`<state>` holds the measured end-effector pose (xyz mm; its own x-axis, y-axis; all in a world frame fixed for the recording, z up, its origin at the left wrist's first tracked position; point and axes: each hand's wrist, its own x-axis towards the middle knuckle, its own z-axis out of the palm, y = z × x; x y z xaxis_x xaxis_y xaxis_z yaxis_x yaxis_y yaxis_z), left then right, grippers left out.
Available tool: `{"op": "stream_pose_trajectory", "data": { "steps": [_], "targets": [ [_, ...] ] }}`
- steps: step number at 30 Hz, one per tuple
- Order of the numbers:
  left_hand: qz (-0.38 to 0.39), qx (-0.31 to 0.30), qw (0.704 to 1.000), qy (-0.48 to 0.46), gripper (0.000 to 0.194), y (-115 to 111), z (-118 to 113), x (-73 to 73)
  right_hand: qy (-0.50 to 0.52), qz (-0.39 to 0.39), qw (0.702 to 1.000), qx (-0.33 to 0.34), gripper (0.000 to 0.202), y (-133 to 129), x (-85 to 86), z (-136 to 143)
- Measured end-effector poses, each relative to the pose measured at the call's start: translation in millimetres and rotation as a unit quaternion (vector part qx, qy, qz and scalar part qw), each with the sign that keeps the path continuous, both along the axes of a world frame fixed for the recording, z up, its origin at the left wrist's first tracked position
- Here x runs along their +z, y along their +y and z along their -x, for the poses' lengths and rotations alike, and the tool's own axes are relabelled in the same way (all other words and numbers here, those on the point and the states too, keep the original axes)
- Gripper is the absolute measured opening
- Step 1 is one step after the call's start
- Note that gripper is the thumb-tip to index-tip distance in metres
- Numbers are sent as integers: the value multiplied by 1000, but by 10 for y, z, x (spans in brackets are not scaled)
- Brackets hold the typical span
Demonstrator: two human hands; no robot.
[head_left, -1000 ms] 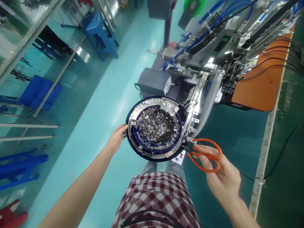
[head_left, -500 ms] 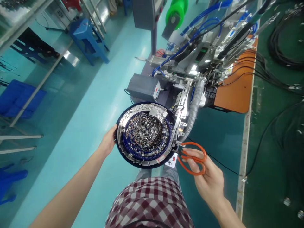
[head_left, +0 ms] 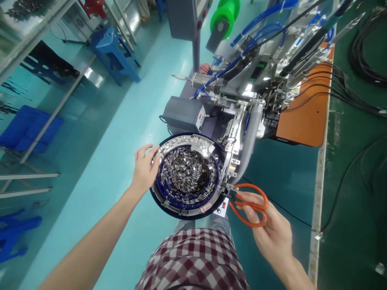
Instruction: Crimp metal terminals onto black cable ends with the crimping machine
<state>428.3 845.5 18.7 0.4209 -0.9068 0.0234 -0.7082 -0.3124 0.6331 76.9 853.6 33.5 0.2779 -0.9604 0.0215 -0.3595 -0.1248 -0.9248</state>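
A round, dark blue vibratory feeder bowl [head_left: 163,191] is full of small shiny metal parts [head_left: 187,171], with more of them along its silvery outer track. My left hand [head_left: 145,167] is over the bowl's left rim, fingers apart, with the thumb near the track; I cannot tell whether it touches. Orange-handled scissors [head_left: 252,186] are in my right hand [head_left: 270,221], thumb and fingers around the handles. Their dark blades point left toward the bowl's right edge, beside the metal outlet rail [head_left: 227,171]. The blade tips are hard to make out.
Beyond the bowl stand a grey control box [head_left: 183,112] and a machine with blue air tubes [head_left: 266,16]. A grey corrugated hose [head_left: 252,133] runs beside the rail. An orange-brown table plate [head_left: 305,121] is to the right, blue stools [head_left: 111,48] to the left.
My left hand has risen from the bowl's outer left side to above its rim, its fingers now spread. My right hand still holds the scissors near the rail. The view has shifted slightly.
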Motion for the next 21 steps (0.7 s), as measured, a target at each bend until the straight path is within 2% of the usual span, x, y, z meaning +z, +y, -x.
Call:
{"op": "stream_pose_trajectory", "data": {
  "steps": [4,10,16,21],
  "targets": [
    [8,-79,994,-78,36,-182,152,5,14,20,1000,9,25,-34,35,-9],
    [13,-108,986,-129,34,-214,212,-13,14,27,1000,10,25,-86,32,2],
    [10,-108,987,-121,36,-196,224,-21,8,20,1000,5,26,-101,19,45],
    [-11,-64,995,-82,44,-155,257,7,-5,15,1000,3,27,-125,23,80]
  ]
}}
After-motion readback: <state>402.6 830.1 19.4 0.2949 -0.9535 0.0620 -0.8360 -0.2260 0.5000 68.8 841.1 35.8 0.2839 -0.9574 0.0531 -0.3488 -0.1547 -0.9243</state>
